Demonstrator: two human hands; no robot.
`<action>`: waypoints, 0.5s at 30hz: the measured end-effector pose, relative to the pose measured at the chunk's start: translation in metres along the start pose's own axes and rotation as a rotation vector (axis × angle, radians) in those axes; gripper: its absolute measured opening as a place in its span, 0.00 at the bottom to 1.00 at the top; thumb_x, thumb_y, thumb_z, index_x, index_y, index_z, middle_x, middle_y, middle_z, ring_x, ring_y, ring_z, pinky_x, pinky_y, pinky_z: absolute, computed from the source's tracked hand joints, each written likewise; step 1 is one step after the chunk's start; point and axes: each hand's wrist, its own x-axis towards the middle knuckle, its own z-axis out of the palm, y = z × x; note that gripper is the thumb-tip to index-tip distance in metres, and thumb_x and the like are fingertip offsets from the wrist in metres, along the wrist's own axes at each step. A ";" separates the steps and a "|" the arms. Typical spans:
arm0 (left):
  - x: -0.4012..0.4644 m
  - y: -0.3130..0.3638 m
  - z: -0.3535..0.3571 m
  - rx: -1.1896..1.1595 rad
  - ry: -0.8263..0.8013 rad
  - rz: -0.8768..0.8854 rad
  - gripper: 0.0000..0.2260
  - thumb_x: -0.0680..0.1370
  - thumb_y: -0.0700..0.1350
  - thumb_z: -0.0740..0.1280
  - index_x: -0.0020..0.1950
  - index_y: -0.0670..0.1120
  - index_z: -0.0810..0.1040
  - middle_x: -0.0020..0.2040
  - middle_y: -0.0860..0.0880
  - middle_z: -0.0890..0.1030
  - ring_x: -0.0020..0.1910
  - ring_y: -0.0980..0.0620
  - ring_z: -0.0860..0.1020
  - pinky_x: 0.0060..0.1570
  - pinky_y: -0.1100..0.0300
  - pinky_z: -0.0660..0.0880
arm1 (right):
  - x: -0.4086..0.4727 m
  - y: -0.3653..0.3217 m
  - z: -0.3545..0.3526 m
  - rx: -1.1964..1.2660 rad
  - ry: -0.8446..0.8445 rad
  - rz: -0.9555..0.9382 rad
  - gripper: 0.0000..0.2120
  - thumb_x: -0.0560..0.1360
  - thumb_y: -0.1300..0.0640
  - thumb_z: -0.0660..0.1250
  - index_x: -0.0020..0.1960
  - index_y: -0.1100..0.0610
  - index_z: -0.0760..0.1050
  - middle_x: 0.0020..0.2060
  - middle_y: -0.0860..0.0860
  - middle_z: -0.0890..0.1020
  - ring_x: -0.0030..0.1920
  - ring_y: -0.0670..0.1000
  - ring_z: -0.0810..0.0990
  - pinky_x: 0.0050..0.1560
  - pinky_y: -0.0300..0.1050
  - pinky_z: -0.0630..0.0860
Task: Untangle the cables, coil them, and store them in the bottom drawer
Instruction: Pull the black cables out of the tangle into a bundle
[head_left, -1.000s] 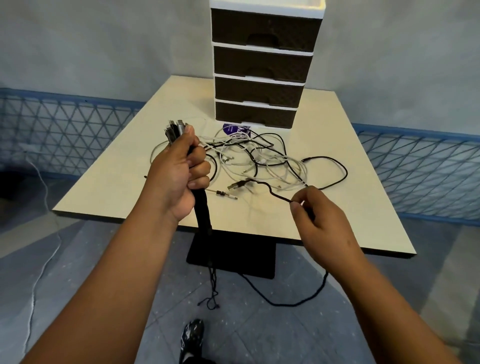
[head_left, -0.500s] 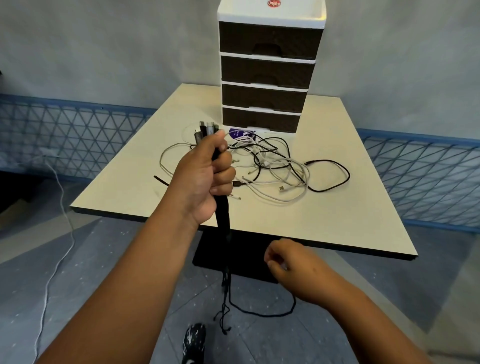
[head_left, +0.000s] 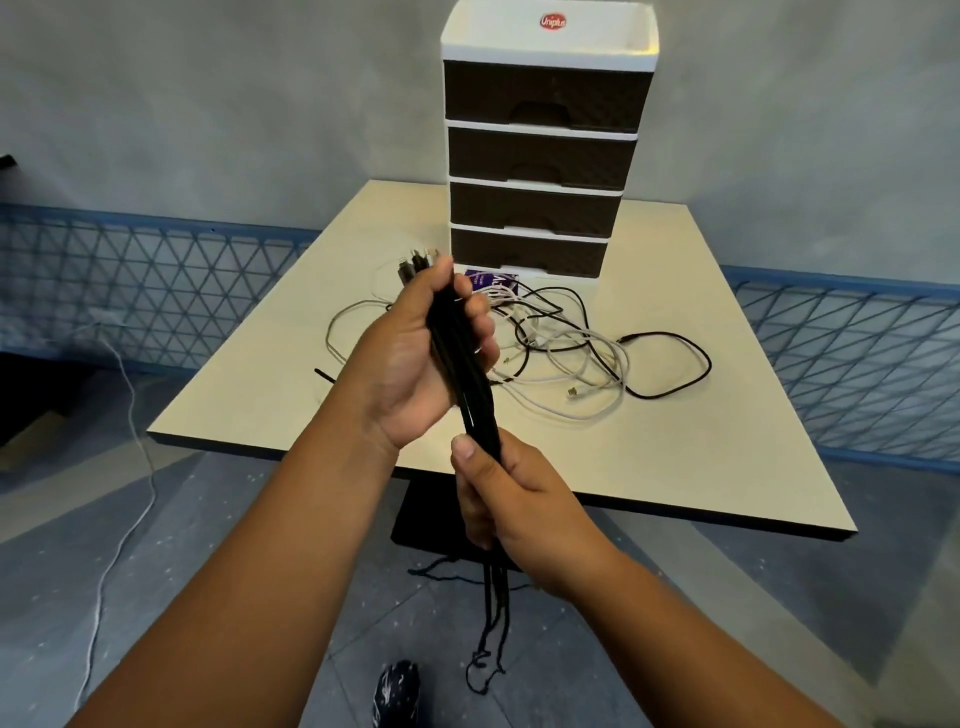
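My left hand grips a bundle of black cables near its plug ends, which stick out above my fist. Just below it, my right hand is wrapped round the same bundle, thumb on top. The loose ends hang down to the floor in front of the table. A tangle of white and black cables lies on the cream table. Behind the tangle stands a white drawer unit with dark brown drawers; its bottom drawer is closed.
A small purple packet lies between the tangle and the drawer unit. Blue mesh fencing runs along the grey wall on both sides. A thin white cord trails over the floor at left. My shoe shows below.
My right hand let go of the black cable on the table, dropped below the table edge, then rose and took hold of the bundle under my left hand. The view tilted up.
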 end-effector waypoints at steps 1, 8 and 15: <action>-0.001 0.000 -0.009 0.001 -0.034 -0.017 0.14 0.79 0.57 0.61 0.49 0.47 0.76 0.46 0.47 0.80 0.48 0.51 0.81 0.51 0.56 0.76 | 0.003 -0.001 0.001 -0.002 -0.003 -0.004 0.15 0.82 0.53 0.57 0.38 0.56 0.62 0.26 0.44 0.65 0.26 0.46 0.61 0.28 0.41 0.61; -0.002 0.004 -0.042 -0.079 -0.007 -0.034 0.11 0.80 0.52 0.59 0.46 0.47 0.76 0.28 0.55 0.69 0.27 0.59 0.72 0.35 0.62 0.78 | 0.035 0.015 0.014 -0.066 -0.122 0.122 0.15 0.83 0.54 0.58 0.38 0.55 0.64 0.24 0.43 0.67 0.25 0.46 0.64 0.28 0.40 0.64; 0.025 0.014 -0.080 -0.156 0.038 -0.067 0.12 0.81 0.52 0.58 0.40 0.48 0.70 0.25 0.55 0.59 0.20 0.60 0.58 0.20 0.69 0.57 | 0.075 0.031 0.011 -0.233 -0.152 0.142 0.08 0.80 0.52 0.64 0.45 0.55 0.73 0.35 0.49 0.78 0.39 0.50 0.78 0.44 0.44 0.76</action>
